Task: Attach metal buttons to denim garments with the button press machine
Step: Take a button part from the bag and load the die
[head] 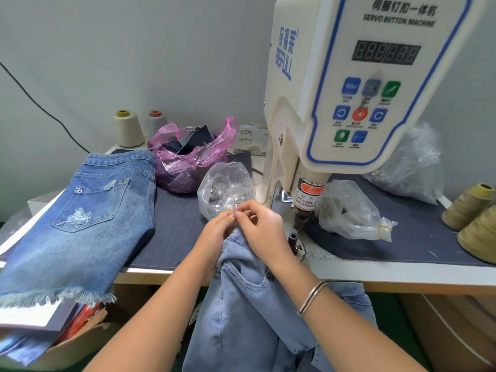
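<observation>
Between the fingertips of both hands something very small is pinched, but it is too small and too blurred to say if it is a metal button. The left hand (pixel 217 232) and the right hand (pixel 261 226) meet with curled fingers at the top edge of the light denim garment (pixel 241 304), and they touch each other there. The waistband part of this garment is hidden under the hands; its lower part hangs down over the front edge of the counter (pixel 402 275) and is cut off by the picture border. The hands are just in front of a clear plastic bag (pixel 225 189), whose content cannot be made out. The press head (pixel 302 216) of the servo button machine (pixel 362 89) stands just beside the right hand, on its right, not touching it. A pair of darker denim shorts (pixel 80 224) lies flat on the counter, well apart to the left.
</observation>
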`<state>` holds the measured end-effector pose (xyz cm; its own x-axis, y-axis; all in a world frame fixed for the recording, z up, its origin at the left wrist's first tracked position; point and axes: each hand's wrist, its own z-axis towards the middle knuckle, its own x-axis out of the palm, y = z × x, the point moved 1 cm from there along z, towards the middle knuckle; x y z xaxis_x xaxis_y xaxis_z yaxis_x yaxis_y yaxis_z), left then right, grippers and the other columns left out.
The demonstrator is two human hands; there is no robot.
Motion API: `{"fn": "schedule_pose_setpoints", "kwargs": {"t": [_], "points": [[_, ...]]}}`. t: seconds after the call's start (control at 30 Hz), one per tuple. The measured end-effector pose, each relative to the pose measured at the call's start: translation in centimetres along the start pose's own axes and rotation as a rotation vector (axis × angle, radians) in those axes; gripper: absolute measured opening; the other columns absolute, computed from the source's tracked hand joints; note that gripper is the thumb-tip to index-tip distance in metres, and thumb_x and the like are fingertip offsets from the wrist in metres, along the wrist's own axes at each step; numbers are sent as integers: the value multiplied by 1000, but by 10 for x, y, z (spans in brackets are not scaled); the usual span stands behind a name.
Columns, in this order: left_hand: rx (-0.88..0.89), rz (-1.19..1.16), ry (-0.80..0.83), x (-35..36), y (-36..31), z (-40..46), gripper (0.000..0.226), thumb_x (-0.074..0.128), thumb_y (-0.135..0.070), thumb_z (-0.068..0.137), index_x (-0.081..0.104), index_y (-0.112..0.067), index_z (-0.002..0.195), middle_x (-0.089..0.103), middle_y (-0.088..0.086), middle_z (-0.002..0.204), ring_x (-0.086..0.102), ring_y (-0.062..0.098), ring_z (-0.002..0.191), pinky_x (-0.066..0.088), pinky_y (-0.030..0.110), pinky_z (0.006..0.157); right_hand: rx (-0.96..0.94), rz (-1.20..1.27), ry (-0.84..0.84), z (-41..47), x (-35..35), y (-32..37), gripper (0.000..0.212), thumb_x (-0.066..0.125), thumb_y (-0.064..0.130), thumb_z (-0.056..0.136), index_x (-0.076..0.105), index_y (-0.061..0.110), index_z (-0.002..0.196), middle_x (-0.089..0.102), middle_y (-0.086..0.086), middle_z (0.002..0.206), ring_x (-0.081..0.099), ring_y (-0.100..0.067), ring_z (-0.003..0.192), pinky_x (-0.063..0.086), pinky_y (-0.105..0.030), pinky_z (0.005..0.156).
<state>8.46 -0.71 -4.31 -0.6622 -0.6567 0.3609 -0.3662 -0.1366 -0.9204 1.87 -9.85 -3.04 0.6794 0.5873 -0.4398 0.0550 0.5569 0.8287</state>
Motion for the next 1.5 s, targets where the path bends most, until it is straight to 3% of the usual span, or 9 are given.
{"fn": "schedule_pose_setpoints", "kwargs": {"t": [0.33, 0.47, 0.6, 0.73, 0.87, 1.03, 1.17, 1.4, 1.5], "points": [[-29, -4, -5, 1, 0, -1, 21, 46, -17, 97, 53, -8, 80, 52, 18, 83, 52, 27, 78, 46, 35, 71, -42, 32, -36, -4, -6, 0, 5, 67, 12, 84, 73, 12, 82, 69, 4, 72, 64, -5, 71, 51, -18, 70], [-26, 16, 33, 1, 1, -2, 29, 44, -18, 98, 62, 5, 103, 67, 20, 94, 66, 26, 87, 55, 31, 73, -60, -20, -50, -5, -5, 0, 4, 69, 15, 82, 72, 12, 82, 68, 4, 79, 63, -7, 73, 52, -22, 71], [-15, 45, 16, 1, 0, -1, 39, 45, -18, 97, 52, 15, 117, 59, 29, 105, 58, 33, 97, 46, 43, 89, -62, -70, -46, -4, -6, 3, 6, 68, 14, 84, 66, 14, 78, 62, 7, 78, 57, -1, 68, 43, -7, 66], [20, 70, 23, 2, 0, -2, 20, 44, -15, 97, 56, 1, 95, 56, 23, 93, 53, 31, 89, 45, 36, 77, -62, -46, -57, -16, -15, 13, 10, 66, 15, 85, 62, 18, 76, 59, 5, 79, 59, -6, 71, 48, -15, 67], [44, 218, 15, 1, 2, 0, 30, 38, -17, 101, 61, -7, 84, 55, -6, 53, 54, 4, 51, 45, 15, 51, -93, 101, -183, -65, -42, 5, 24, 64, 15, 82, 57, 35, 72, 59, 10, 76, 58, -4, 72, 42, -8, 65], [16, 217, 30, -2, 2, 1, 33, 40, -22, 101, 64, -13, 80, 54, 3, 58, 54, 12, 51, 46, 19, 49, 147, 158, -385, -74, -69, -25, 29, 68, 6, 83, 63, 33, 73, 62, 4, 88, 57, -1, 78, 41, -12, 69], [17, 225, 30, 0, 1, -1, 35, 40, -22, 101, 65, -16, 77, 55, 2, 57, 54, 11, 51, 46, 19, 49, 139, 162, -266, -54, -78, -30, 27, 68, 8, 84, 64, 32, 73, 63, 2, 91, 58, 1, 81, 42, -9, 72], [-1, 195, 19, 2, -1, -2, 37, 41, -21, 100, 66, -19, 73, 54, 4, 58, 53, 13, 52, 45, 21, 49, 70, 18, -154, -46, -83, -32, 36, 68, 11, 84, 57, 41, 67, 61, 20, 78, 58, -15, 87, 44, -25, 76], [-13, 195, 16, 3, -1, -3, 37, 42, -21, 100, 67, -19, 72, 54, 4, 58, 53, 14, 52, 45, 21, 49, -40, -126, -157, -46, -87, -27, 36, 70, 8, 82, 53, 36, 68, 57, 18, 76, 54, -4, 84, 39, -12, 77]]}}
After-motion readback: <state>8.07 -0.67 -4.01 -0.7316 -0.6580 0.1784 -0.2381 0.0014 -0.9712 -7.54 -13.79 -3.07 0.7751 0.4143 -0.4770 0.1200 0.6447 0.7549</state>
